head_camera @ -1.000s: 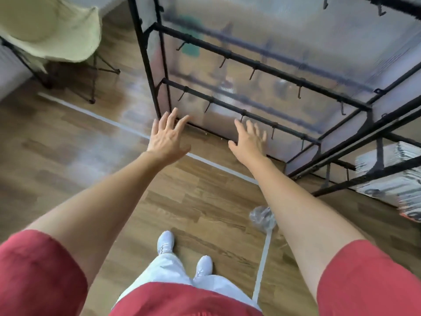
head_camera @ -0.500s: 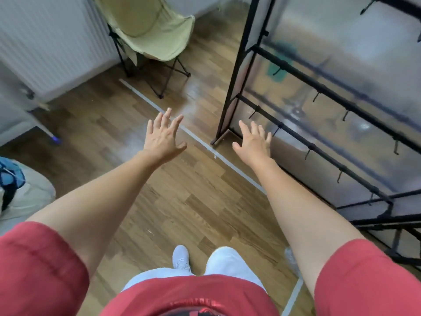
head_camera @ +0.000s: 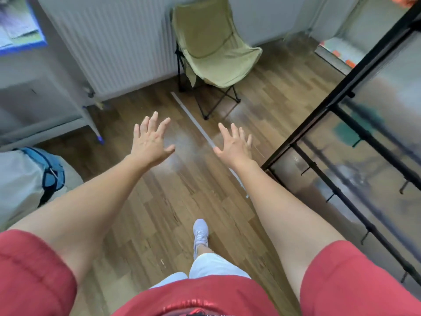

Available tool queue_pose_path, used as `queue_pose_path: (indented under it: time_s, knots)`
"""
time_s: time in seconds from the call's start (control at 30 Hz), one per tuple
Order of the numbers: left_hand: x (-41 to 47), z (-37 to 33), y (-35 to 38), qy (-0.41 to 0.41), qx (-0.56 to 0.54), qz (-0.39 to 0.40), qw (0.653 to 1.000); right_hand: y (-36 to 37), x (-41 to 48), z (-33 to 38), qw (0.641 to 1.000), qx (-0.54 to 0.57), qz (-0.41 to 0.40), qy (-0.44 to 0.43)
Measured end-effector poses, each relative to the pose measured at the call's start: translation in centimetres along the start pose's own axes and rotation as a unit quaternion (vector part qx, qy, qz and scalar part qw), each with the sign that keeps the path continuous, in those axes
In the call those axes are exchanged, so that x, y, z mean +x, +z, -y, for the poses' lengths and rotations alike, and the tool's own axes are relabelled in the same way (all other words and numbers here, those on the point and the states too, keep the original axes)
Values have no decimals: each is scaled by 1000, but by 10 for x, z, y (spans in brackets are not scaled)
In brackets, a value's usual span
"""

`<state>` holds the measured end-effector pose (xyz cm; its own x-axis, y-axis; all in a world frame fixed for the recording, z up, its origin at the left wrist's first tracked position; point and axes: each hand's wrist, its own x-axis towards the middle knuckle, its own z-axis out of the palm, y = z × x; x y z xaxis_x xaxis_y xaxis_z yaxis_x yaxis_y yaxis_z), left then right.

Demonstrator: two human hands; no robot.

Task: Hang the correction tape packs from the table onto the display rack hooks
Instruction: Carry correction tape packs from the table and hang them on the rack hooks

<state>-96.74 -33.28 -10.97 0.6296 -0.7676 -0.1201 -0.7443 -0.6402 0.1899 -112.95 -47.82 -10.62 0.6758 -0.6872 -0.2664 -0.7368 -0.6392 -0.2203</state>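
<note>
Since the earlier frame the view has swung left. The rack (head_camera: 341, 88) now stands right of the right grip (head_camera: 234, 144), and a chair (head_camera: 216, 53) is ahead. The left grip (head_camera: 151, 142) and the right grip are both spread wide and hold nothing. No packs are in view. Step judged: going to fetch a pack. The next move calls for turning on toward the table (head_camera: 41, 103), beyond the left grip. No writing is legible.
</note>
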Motion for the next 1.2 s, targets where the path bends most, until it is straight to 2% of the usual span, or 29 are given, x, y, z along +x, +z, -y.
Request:
queue_pose_path:
  time_s: [0.4,0.87,1.2]
  knots:
    - [157,90,-51,-124,-22,-36,991,-48,208,109,986,-106,24,-127]
    - [327,320,-140,-218,-24,-75,973,-75,428,342,975,-92,0,-204]
    - [391,464,-166,-337,-21,-63,939,-62,550,504,948,-102,44,-300]
